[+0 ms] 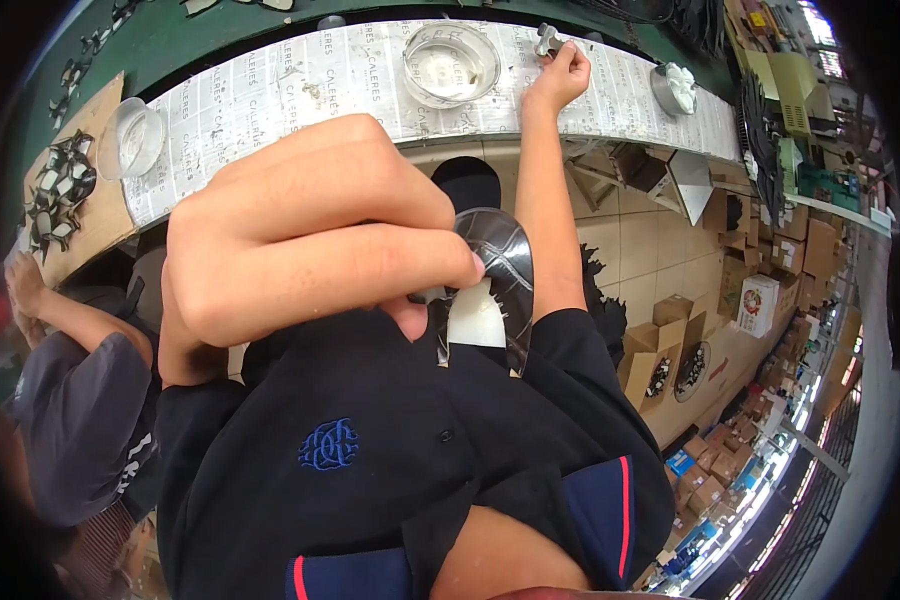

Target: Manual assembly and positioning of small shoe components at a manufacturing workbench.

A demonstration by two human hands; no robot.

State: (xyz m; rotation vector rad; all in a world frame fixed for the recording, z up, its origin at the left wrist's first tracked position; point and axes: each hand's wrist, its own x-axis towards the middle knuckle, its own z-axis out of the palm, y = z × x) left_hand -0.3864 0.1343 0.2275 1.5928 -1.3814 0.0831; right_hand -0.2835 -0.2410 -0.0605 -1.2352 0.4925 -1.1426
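My left hand (320, 225) is raised close to the camera, its fingers curled in a pinch. It holds a curved, glossy black leather piece (508, 245) with a crocodile-like pattern. A white rounded patch (477, 318) with a frayed edge lies on that piece, next to my fingertips. My right hand (562, 78) reaches out over the far bench with its fingers closed. At its fingertips is a small grey-white object (548, 42), too small to make out. A clear round bowl (450, 68) stands on the bench to the left of my right hand.
Printed paper covers the bench (360, 75). A small container of white material (675, 88) stands at right, another clear bowl (135, 138) at left. Black-and-white pieces (62, 190) are heaped on cardboard beside a co-worker (80, 400). Cardboard boxes (655, 350) stand on the floor at right.
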